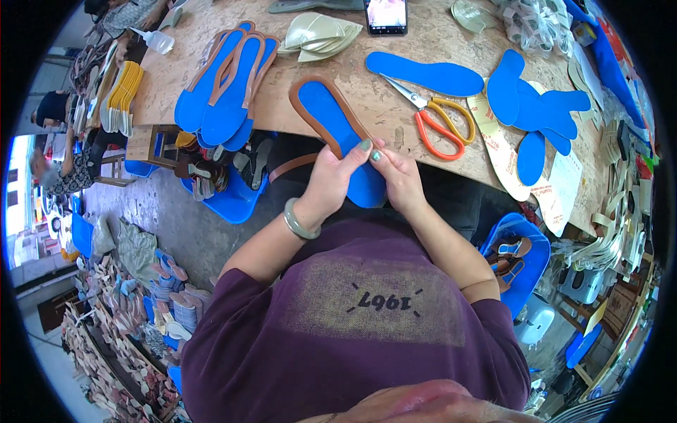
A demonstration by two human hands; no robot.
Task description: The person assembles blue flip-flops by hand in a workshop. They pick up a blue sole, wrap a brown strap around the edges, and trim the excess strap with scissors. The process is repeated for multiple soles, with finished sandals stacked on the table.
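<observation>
Between both hands, at the table's front edge, is a blue shoe insole [366, 185] with a brown strip [305, 117] running around its far end. My left hand [330, 179] grips the insole's left side, its thumb lying on the blue face. My right hand [400, 178] pinches the right side, where the brown strip meets the edge, and the two thumbs nearly touch. A loose tail of brown strip [293, 166] sticks out to the left, beyond my left hand. Scissors [438, 121] with red and yellow handles lie open on the table, right of my hands.
A bare blue insole [425, 73] lies behind the scissors. Several more blue insoles [534, 107] overlap at right on a printed sheet. Brown-edged insoles [227, 83] are piled at left, near pale curved pieces [319, 37] and a phone [386, 17]. Blue bins [523, 273] stand below the wooden table [317, 77].
</observation>
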